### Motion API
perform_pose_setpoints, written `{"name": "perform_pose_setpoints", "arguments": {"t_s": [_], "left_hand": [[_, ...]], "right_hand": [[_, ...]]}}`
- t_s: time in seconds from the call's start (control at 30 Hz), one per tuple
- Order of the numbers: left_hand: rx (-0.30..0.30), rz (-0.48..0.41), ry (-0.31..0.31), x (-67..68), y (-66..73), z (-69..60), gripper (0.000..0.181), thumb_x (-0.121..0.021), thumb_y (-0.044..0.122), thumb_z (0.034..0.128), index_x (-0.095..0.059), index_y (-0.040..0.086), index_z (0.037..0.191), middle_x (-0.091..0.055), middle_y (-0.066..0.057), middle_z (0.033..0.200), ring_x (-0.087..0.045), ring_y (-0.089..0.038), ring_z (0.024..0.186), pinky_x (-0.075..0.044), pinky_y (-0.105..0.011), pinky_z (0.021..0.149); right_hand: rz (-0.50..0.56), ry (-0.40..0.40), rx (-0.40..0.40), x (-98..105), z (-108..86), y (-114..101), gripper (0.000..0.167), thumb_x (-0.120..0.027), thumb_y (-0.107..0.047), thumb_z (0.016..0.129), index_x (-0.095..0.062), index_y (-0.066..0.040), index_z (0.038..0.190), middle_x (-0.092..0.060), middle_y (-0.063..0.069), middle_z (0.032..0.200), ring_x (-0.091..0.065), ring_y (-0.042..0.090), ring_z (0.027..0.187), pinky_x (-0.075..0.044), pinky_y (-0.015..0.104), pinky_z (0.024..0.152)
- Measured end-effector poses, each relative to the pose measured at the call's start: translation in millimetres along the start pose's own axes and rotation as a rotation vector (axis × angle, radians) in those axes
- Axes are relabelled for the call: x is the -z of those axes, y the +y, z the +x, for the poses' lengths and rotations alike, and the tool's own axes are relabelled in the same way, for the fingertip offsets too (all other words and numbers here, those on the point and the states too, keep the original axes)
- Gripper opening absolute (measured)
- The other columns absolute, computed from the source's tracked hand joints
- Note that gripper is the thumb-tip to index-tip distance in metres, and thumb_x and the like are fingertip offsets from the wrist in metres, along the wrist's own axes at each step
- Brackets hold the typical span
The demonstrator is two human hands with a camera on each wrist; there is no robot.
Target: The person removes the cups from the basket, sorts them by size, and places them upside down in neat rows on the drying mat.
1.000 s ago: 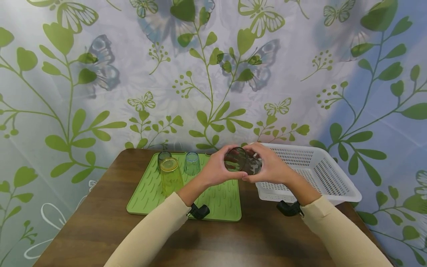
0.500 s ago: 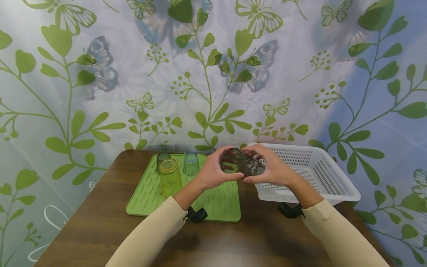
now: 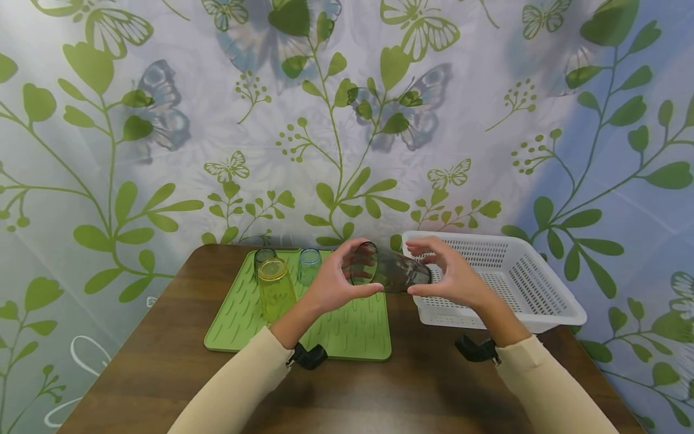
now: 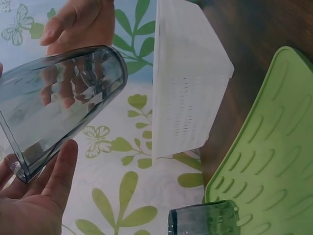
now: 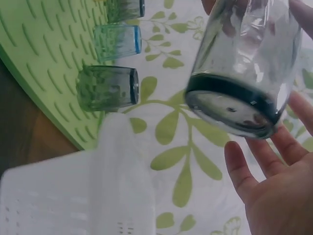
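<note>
A tall smoky-grey drinking glass (image 3: 398, 269) hangs tilted nearly sideways above the table, its mouth toward the left. My left hand (image 3: 338, 276) grips it around the mouth end, fingers behind and thumb below in the head view. Around the base end is my right hand (image 3: 451, 274), fingers spread and loosely bent. In the right wrist view some of these fingers (image 5: 237, 161) show a gap from the thick base, while others pass behind the glass; contact there is unclear. Both hands also appear beside the glass in the left wrist view.
On a ribbed green drying mat (image 3: 358, 334) stand a yellow glass (image 3: 278, 295), a small grey glass (image 3: 264, 258) and a blue-rimmed glass (image 3: 309, 268). Another dark glass (image 5: 107, 88) is hidden behind my left hand in the head view. A white perforated basket (image 3: 537, 283) sits right.
My left hand and the glass's mouth end have shifted left, so more of the glass shows between the hands. My right hand has slid toward the base and loosened.
</note>
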State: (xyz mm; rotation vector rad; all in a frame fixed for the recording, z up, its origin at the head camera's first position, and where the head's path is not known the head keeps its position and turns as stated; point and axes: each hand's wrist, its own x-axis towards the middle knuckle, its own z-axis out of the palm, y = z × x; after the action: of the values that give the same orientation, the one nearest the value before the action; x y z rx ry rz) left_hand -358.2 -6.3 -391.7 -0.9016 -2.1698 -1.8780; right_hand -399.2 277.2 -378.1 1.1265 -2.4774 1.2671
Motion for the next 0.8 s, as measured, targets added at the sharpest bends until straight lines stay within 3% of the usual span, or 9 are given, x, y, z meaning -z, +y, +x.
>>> {"name": "perform_pose_setpoints", "arguments": {"t_s": [0.17,0.27,0.4,0.57,0.7,0.8], "left_hand": [[-0.050,-0.063,-0.001,2.8,-4.3,-5.6,0.074,-0.083,0.002,0.0835,-0.046,0.008,0.148,-0.056,-0.016,0.139,-0.062,-0.039,0.122,-0.059,-0.042,0.098],[-0.053,-0.082,0.008,4.3,-5.9,-10.3,0.074,-0.083,0.002,0.0833,-0.047,0.011,0.148,-0.055,-0.015,0.139,-0.063,-0.032,0.121,-0.059,-0.040,0.098],[-0.030,-0.068,0.027,5.7,-7.2,-18.0,0.076,-0.085,0.007,0.0829,-0.047,0.013,0.149,-0.055,-0.013,0.139,-0.063,-0.025,0.121,-0.058,-0.042,0.099],[-0.029,-0.097,0.036,6.6,-12.0,-26.3,0.077,-0.084,0.009,0.0843,-0.045,0.009,0.150,-0.053,-0.014,0.142,-0.060,-0.033,0.126,-0.056,-0.046,0.102],[-0.022,-0.119,0.047,6.2,-16.8,-31.7,0.078,-0.084,0.008,0.0839,-0.045,0.011,0.151,-0.053,-0.013,0.143,-0.059,-0.032,0.129,-0.056,-0.037,0.103],[-0.027,-0.137,0.051,5.5,-19.0,-35.3,0.079,-0.084,0.006,0.0835,-0.044,0.010,0.151,-0.052,-0.014,0.143,-0.058,-0.029,0.129,-0.056,-0.033,0.102]], "right_hand": [[0.177,0.001,-0.026,-7.9,-6.1,6.3,0.078,-0.085,-0.005,0.081,-0.049,-0.015,0.149,-0.053,0.010,0.145,-0.053,0.013,0.131,-0.046,0.023,0.109],[0.278,0.000,-0.029,-13.7,-9.7,10.8,0.075,-0.081,0.000,0.084,-0.046,-0.009,0.150,-0.051,0.018,0.146,-0.052,0.008,0.133,-0.044,0.015,0.107],[0.362,0.008,-0.028,-21.7,-16.4,16.5,0.074,-0.076,0.003,0.087,-0.044,-0.005,0.152,-0.051,0.018,0.149,-0.050,0.005,0.136,-0.045,0.016,0.106],[0.462,0.004,-0.021,-32.0,-23.7,20.0,0.074,-0.076,0.001,0.086,-0.042,-0.004,0.152,-0.052,0.005,0.148,-0.046,0.007,0.138,-0.054,0.021,0.088],[0.574,-0.019,-0.029,-40.1,-28.4,18.0,0.076,-0.076,0.002,0.086,-0.040,-0.001,0.152,-0.050,0.001,0.147,-0.057,0.010,0.123,-0.058,0.027,0.075],[0.612,-0.022,-0.039,-45.2,-31.1,14.5,0.077,-0.077,0.000,0.086,-0.039,0.000,0.152,-0.050,0.000,0.145,-0.063,0.012,0.111,-0.060,0.027,0.079]]}}
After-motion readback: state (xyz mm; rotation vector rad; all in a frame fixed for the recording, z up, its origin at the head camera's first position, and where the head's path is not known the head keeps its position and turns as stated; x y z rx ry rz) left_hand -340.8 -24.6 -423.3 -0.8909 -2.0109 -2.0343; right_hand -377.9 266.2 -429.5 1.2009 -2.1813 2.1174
